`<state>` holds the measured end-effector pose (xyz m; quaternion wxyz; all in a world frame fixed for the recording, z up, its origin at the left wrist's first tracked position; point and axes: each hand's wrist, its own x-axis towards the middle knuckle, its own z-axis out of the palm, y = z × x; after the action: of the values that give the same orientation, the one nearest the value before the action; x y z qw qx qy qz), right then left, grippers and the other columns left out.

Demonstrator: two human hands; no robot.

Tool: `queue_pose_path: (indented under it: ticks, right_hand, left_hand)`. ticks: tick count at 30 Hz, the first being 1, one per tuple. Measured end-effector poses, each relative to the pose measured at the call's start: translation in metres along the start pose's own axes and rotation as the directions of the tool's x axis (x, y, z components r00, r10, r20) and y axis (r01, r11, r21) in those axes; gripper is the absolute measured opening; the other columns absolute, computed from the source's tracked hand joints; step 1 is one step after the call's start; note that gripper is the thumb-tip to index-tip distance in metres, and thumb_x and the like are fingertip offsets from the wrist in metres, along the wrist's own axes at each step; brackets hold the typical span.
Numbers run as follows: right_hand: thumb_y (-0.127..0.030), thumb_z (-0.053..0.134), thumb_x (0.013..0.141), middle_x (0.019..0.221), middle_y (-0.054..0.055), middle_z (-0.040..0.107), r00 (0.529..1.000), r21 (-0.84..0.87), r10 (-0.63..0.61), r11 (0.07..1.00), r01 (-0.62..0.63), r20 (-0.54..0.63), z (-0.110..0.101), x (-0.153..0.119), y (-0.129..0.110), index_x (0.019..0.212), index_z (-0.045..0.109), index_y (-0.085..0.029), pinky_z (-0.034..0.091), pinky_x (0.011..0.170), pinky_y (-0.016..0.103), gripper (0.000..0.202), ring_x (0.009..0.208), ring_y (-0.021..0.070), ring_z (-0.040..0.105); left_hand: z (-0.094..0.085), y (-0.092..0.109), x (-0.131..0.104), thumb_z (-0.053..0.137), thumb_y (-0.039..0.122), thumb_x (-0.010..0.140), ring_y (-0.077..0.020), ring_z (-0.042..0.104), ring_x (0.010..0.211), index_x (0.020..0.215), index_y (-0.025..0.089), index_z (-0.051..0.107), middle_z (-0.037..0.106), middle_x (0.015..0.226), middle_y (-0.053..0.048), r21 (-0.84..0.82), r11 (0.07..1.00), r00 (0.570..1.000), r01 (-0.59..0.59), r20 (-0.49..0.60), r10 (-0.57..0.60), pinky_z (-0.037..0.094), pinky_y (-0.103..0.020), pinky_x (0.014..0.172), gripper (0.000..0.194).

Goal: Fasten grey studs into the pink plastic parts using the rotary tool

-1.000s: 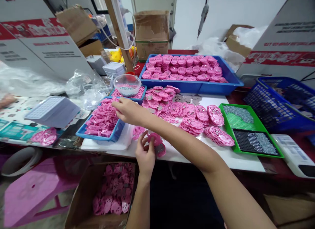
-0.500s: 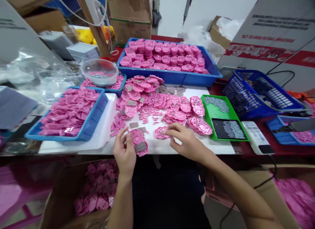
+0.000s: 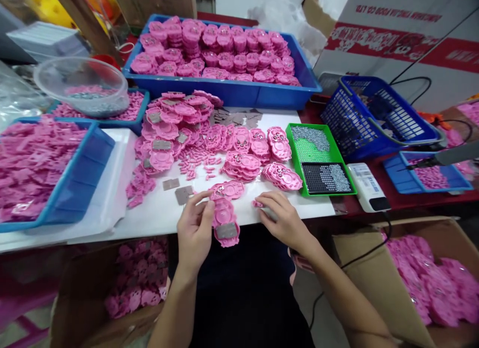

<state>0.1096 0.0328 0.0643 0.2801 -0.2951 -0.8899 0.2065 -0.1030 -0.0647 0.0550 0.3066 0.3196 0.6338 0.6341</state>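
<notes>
My left hand is closed on a pink casing with a grey plate on its lower part, held at the table's front edge. Just beyond it another pink piece lies on the white sheet. My right hand pinches a small pink part between thumb and fingers, a little right of the casing. Two loose grey plates rest left of the pink piece. Small pink parts lie scattered behind, beside stacked pink casings.
A large blue tray of pink casings stands behind. A green tray of screws, a white device and a blue basket are at the right. A blue bin of pink parts stands left; open cartons are below.
The view has shifted, so the table items appear further left and higher. My right hand has come away from the flat pink piece and now pinches a small pink part.
</notes>
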Motion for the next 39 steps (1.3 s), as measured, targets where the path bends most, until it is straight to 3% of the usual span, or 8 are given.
queue_pose_path:
  ticks: [3,6,14,18,23,28,34,39]
  right_hand:
    - [-0.012,0.063,0.097,0.110,0.009,0.071,1.000,0.016,-0.002,1.000,0.002,0.010,0.000,0.000,0.001,0.116,0.068,-0.021,0.058,0.095,0.043,0.021,0.106,0.0216,0.065]
    - [-0.012,0.063,0.098,0.109,0.008,0.070,1.000,0.035,0.019,0.999,-0.019,0.004,0.000,-0.001,0.001,0.114,0.069,-0.020,0.057,0.095,0.041,0.019,0.105,0.0208,0.064]
    - [-0.012,0.061,0.099,0.109,0.009,0.071,0.999,-0.033,0.033,0.999,-0.033,-0.011,-0.001,-0.002,0.001,0.113,0.072,-0.022,0.056,0.095,0.046,0.020,0.108,0.0231,0.063]
    - [-0.013,0.063,0.099,0.105,0.008,0.073,1.000,-0.013,0.031,0.999,-0.031,-0.002,-0.005,0.001,0.002,0.110,0.073,-0.022,0.057,0.094,0.045,0.018,0.103,0.0223,0.065]
    - [-0.016,0.072,0.094,0.104,0.007,0.075,0.979,0.155,0.136,0.981,-0.112,-0.152,-0.008,0.006,-0.008,0.106,0.073,-0.023,0.060,0.091,0.043,0.014,0.102,0.0219,0.071]
    - [-0.007,0.071,0.091,0.109,0.008,0.074,0.978,0.188,-0.006,0.981,0.047,-0.210,0.003,0.014,-0.028,0.112,0.074,-0.024,0.063,0.091,0.038,0.027,0.104,0.0202,0.073]
    - [-0.002,0.063,0.093,0.116,0.010,0.073,0.974,0.114,-0.082,0.988,0.107,-0.211,0.020,0.014,-0.028,0.128,0.072,-0.028,0.066,0.088,0.035,0.045,0.109,0.0205,0.073]
    - [0.000,0.065,0.090,0.115,0.010,0.073,0.957,0.088,-0.121,0.985,0.148,-0.263,0.025,0.009,-0.025,0.133,0.070,-0.030,0.066,0.090,0.039,0.053,0.110,0.0224,0.073]
  left_hand:
    - [0.009,0.002,-0.003,0.067,0.044,0.099,-0.0139,0.067,0.076,0.123,0.022,0.069,0.072,0.089,-0.002,-0.002,0.999,0.988,0.047,0.148,-0.046,0.054,-0.021,0.067,0.033]
    - [0.013,0.001,-0.003,0.064,0.042,0.101,-0.0160,0.070,0.083,0.127,0.023,0.068,0.073,0.095,-0.004,0.019,0.998,0.972,0.054,0.226,-0.057,0.056,-0.023,0.072,0.033]
    - [0.012,0.000,0.000,0.058,0.041,0.104,-0.0193,0.070,0.087,0.131,0.025,0.069,0.072,0.093,-0.004,0.074,0.997,0.962,0.010,0.273,-0.030,0.058,-0.031,0.083,0.034]
    - [0.011,-0.001,0.000,0.057,0.040,0.104,-0.0178,0.068,0.083,0.133,0.026,0.068,0.073,0.096,-0.003,0.074,0.997,0.961,0.016,0.274,-0.036,0.056,-0.029,0.079,0.034]
    - [0.011,-0.002,-0.001,0.059,0.041,0.104,-0.0182,0.069,0.085,0.133,0.025,0.069,0.075,0.100,-0.004,0.051,0.998,0.960,0.038,0.276,-0.051,0.055,-0.030,0.081,0.035]
    - [0.013,0.000,-0.002,0.055,0.040,0.106,-0.0209,0.071,0.108,0.130,0.026,0.070,0.075,0.120,-0.006,0.052,0.999,0.952,-0.005,0.306,-0.011,0.054,-0.032,0.097,0.031]
    - [0.014,0.002,-0.005,0.054,0.039,0.106,-0.0146,0.066,0.074,0.132,0.026,0.070,0.076,0.105,-0.005,0.111,0.992,0.949,-0.052,0.314,0.015,0.056,-0.026,0.073,0.033]
    - [0.015,0.000,-0.007,0.054,0.035,0.106,-0.0184,0.072,0.096,0.129,0.026,0.071,0.076,0.117,-0.006,0.133,0.983,0.943,-0.125,0.323,0.076,0.058,-0.029,0.088,0.030]
